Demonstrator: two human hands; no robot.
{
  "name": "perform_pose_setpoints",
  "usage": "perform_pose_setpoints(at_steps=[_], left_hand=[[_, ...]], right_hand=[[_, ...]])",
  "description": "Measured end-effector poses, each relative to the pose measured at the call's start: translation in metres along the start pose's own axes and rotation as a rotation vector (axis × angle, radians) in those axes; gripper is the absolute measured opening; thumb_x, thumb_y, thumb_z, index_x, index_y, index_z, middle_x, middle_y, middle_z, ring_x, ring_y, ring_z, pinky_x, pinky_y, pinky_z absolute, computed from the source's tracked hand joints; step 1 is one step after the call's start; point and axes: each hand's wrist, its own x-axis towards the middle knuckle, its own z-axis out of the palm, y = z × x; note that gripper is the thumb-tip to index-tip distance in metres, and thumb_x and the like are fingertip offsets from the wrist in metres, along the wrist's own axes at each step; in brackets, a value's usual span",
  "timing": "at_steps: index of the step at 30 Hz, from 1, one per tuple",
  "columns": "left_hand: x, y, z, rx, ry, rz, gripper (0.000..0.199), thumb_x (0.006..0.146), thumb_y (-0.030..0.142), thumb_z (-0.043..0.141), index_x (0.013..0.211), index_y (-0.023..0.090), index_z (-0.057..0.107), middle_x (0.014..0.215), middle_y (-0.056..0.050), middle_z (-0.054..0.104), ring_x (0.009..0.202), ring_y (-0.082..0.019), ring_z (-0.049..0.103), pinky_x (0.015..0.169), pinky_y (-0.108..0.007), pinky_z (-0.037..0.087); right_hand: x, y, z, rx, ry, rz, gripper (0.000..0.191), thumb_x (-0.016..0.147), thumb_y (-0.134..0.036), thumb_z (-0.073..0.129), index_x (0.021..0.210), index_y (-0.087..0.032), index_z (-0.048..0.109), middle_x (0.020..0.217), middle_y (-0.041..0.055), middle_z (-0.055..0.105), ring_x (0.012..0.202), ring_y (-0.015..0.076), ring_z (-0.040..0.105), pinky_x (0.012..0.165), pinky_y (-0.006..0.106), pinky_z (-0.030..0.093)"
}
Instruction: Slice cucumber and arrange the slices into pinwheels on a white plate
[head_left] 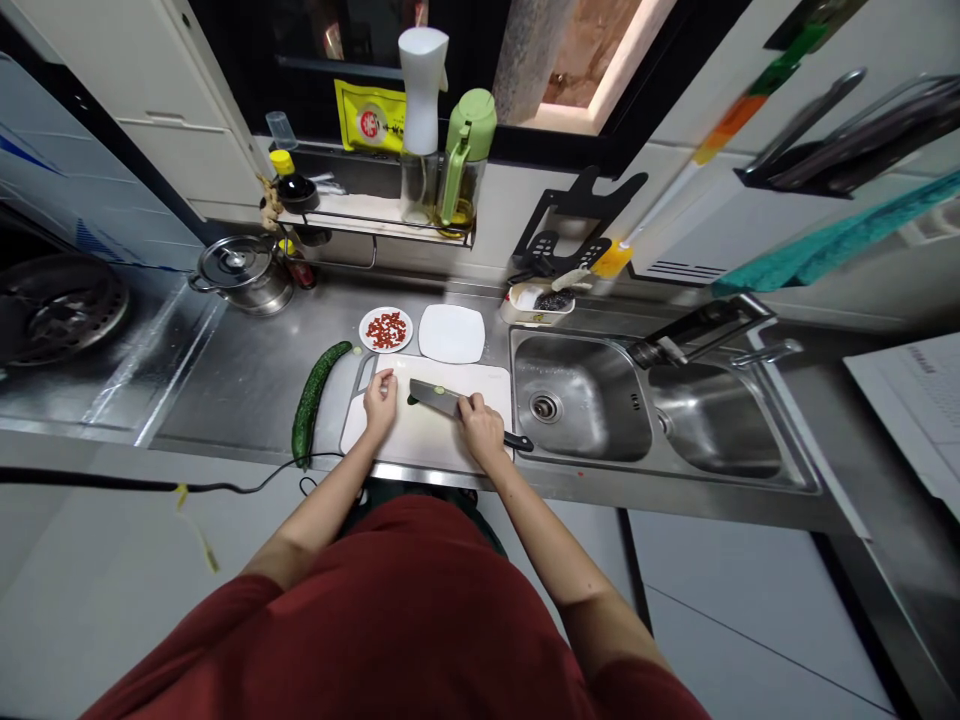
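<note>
1. Heads up: the tip of the chef's knife (439,397) points left, just beside the left hand (379,402), so one slip across the white cutting board (427,445) could nick those fingers (385,380).
2. The cucumber slice (439,390) on the blade looks like it could slide off if the knife tilts.
3. Right hand (481,430) is wrapped firmly around the knife.
4. Left fingers are curled narrow; can't tell if they're pinching anything.
5. The whole cucumber (309,405) lies well left of the right hand and just left of the left fingers, not touching them, on the steel counter (240,385) beside the board.
</note>
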Motion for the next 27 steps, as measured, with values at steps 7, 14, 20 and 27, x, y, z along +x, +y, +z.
perform_pose_setpoints(at_steps=[7,14,20,27], left_hand=[[0.022,0.033,0.005,0.202,-0.443,0.367,0.033,0.081,0.040,0.059,0.110,0.024,0.065,0.114,-0.007,0.061,0.110,-0.025,0.050,0.097,-0.041,0.039],[0.020,0.037,0.017,0.275,-0.568,0.370,0.022,0.080,0.039,0.061,0.093,0.025,0.071,0.108,-0.007,0.062,0.106,-0.025,0.051,0.096,-0.043,0.037],[0.016,0.028,0.019,0.154,-0.479,0.230,0.011,0.075,0.030,0.064,0.081,0.022,0.069,0.085,-0.004,0.065,0.085,-0.020,0.057,0.080,-0.034,0.045],[0.039,-0.018,0.010,0.101,-0.188,-0.180,0.018,0.074,0.032,0.063,0.084,0.018,0.067,0.070,-0.003,0.065,0.064,-0.015,0.058,0.064,-0.027,0.046]], right_hand=[[0.002,0.002,0.000,0.001,0.040,-0.063,0.033,0.095,-0.019,0.028,0.122,-0.018,0.048,0.113,0.0136,0.048,0.087,0.0191,0.051,0.077,0.029,0.035],[0.001,0.003,0.001,-0.004,0.041,-0.107,0.035,0.095,-0.020,0.028,0.125,-0.019,0.046,0.113,0.0132,0.048,0.086,0.0190,0.052,0.076,0.028,0.035],[-0.003,0.011,0.011,-0.026,0.057,-0.090,0.034,0.095,-0.023,0.033,0.126,-0.020,0.045,0.113,0.0115,0.049,0.086,0.0182,0.053,0.074,0.028,0.036],[-0.008,0.026,0.024,-0.029,0.058,0.029,0.034,0.091,-0.031,0.045,0.124,-0.022,0.046,0.112,0.0089,0.048,0.082,0.0168,0.055,0.070,0.027,0.037]])
